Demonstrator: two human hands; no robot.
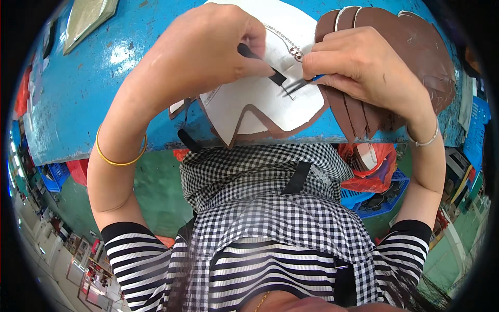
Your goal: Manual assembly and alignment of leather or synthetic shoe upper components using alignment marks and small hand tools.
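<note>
My left hand (208, 49) is pinched on a black strap (278, 77), whose end lies on a white-faced piece of leather (223, 117) with a brown edge and a V-shaped notch. A short row of dark stitches or thread shows just below the strap's end. Over that spot my right hand (358, 65) grips small thread snips (294, 87), their slim metal blades pointing left and a bit of blue at the handle. The blade tips are close to the stitches; whether they touch is too small to tell. A thin chain with a small ornament (296, 53) lies between my hands.
Brown leather pieces (416, 57) are stacked at the right of the blue table (135, 52). At the far left lies a flat yellowish slab (88, 23). Below the table's near edge are a red plastic bag (374, 177) and a blue basket (387, 200).
</note>
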